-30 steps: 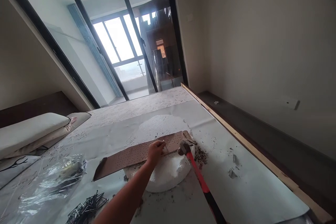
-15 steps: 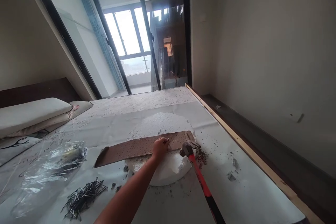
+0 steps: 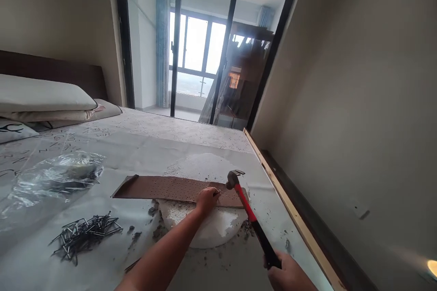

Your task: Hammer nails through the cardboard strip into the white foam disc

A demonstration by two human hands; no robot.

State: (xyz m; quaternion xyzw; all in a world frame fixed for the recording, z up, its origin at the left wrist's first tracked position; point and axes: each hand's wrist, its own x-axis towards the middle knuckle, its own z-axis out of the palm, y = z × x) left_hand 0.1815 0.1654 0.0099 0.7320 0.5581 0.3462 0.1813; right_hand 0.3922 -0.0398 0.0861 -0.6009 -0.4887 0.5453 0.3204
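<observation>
Brown perforated strip lies left-to-right across the foam disc. The left hand pinches a nail on it; the right hand grips the hammer, head raised beside the nail.

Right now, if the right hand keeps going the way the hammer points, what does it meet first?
Probably the nail pinched in the left hand over the brown perforated strip. The right hand aims the hammer there; its head looks just above, but depth is unclear.
</observation>
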